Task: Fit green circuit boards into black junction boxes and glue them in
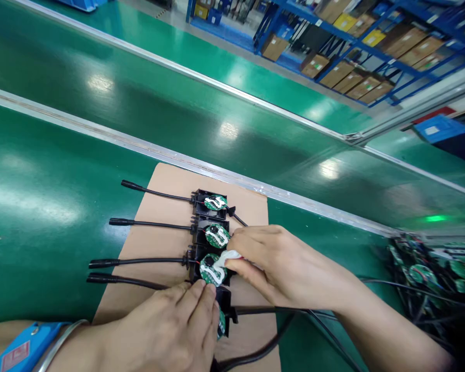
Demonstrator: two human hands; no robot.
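Observation:
My right hand (273,263) pinches a small white tapered piece (229,256) with a bit of red beside it; its kind is not clear. The piece's tip meets the white paste-like strip on a round green circuit board (207,276). This board sits in a black plastic housing (194,252). My left hand (170,330) lies with outstretched fingers, the tips at that board's lower edge. It partly covers a nearer housing (225,297) with another green board. Farther up the row, two more boards, a middle one (217,236) and a far one (216,202), bear white strips.
Black cables (151,261) with plug ends stick out leftward from the housings. A brown cardboard sheet (170,181) lies beneath on the green surface (42,206). At the right is a heap of boards and wires (422,274). Metal rails (147,147) and shelves with boxes (341,75) stand beyond.

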